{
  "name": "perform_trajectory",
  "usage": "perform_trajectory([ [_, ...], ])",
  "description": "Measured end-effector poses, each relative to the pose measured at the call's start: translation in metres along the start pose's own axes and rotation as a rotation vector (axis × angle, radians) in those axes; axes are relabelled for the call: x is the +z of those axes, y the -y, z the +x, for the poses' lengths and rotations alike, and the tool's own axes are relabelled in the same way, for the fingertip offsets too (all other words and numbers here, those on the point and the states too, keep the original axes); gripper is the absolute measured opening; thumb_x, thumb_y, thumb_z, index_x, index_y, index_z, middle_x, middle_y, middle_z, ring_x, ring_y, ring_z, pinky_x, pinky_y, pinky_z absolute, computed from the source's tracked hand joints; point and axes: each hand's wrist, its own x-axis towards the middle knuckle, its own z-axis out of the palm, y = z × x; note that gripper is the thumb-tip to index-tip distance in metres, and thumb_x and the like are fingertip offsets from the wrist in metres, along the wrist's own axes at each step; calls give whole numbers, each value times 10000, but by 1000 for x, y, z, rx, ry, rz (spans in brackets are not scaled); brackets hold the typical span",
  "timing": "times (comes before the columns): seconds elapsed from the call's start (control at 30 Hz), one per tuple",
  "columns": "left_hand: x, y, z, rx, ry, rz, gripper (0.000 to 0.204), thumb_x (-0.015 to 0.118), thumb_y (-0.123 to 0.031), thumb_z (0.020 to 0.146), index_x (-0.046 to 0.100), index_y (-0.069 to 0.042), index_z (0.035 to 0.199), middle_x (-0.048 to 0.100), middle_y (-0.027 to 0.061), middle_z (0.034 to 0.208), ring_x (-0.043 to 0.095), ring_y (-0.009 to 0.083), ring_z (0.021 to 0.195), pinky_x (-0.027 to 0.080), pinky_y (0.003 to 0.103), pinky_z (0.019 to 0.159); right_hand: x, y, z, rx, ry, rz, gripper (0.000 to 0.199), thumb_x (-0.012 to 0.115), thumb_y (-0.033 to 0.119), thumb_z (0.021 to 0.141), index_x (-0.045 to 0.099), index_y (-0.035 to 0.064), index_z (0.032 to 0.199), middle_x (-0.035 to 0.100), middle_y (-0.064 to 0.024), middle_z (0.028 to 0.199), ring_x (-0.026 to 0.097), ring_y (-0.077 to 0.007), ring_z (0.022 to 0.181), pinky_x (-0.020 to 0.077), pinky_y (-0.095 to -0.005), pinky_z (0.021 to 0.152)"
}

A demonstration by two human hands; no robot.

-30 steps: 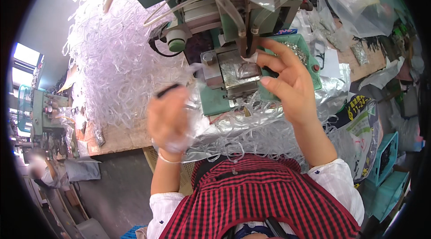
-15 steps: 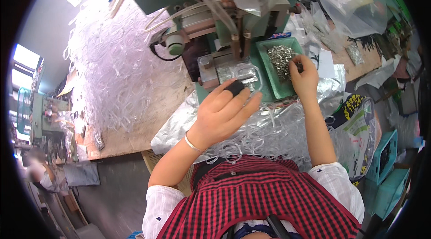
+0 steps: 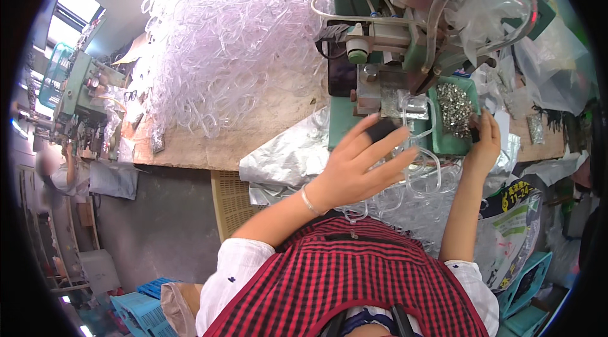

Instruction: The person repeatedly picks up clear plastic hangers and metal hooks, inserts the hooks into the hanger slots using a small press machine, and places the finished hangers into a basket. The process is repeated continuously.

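Observation:
My left hand (image 3: 364,166) is at the near side of the press machine's metal fixture (image 3: 396,101), a black wrap round one finger. Its fingertips meet a clear plastic glasses frame (image 3: 434,115), which lies partly over the fixture; the exact grip is hidden behind the fingers. To the right stands a green tray (image 3: 451,146) with a heap of small shiny metal parts (image 3: 454,109). Over the tray's near right edge, my right hand (image 3: 484,144) has its thumb and fingers drawn together. Something dark shows by those fingertips, too small to name.
A large pile of clear plastic frames (image 3: 221,52) covers the bench's left part. Silver foil (image 3: 285,153) and more clear frames lie before the machine. Plastic bags (image 3: 557,65) are at the far right. Another person's arm (image 3: 71,166) shows beside a machine at far left.
My view has swung left, so machine and tray appear farther right. My right hand has shifted from the metal parts toward the tray's near right edge. My left hand remains by the fixture.

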Motion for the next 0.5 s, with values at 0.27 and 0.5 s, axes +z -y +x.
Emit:
perform_trajectory([
  [0.27, -82, 121, -44, -256, 107, 573, 164, 764, -82, 830, 731, -85, 991, 704, 100, 1052, 632, 338, 930, 502, 442, 814, 44, -6, 4, 72, 111, -5, 212, 673, 60, 964, 728, -3, 1159, 729, -48, 1027, 652, -122, 938, 495, -245, 867],
  [0.5, -18, 185, -57, -701, 123, 489, 221, 795, -267, 837, 723, -79, 928, 710, 116, 922, 660, 336, 842, 519, 435, 733, 46, 12, -5, 40, 198, -139, 195, 709, 44, 928, 741, -11, 1112, 731, -33, 987, 647, -97, 902, 493, -231, 828],
])
